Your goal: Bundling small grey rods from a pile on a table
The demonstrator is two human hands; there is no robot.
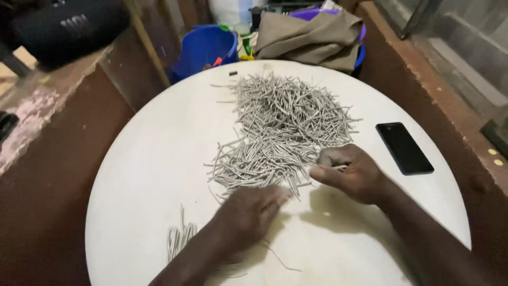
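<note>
A big heap of thin grey metal rods [283,124] lies on a round white table [159,159]. My left hand [247,212] rests flat, palm down, at the heap's near edge, its fingertips touching the nearest rods. My right hand [350,172] is curled into a loose fist at the heap's right edge, pinching one or a few rods between thumb and fingers. A small separate bunch of rods [179,238] lies near the table's front left, beside my left forearm. One stray bent rod [280,259] lies under my left wrist.
A black phone [404,148] lies face up on the table's right side. Behind the table stand a blue bucket [203,48] and a folded brown cloth [312,37]. A black speaker [63,29] sits on a ledge at the far left.
</note>
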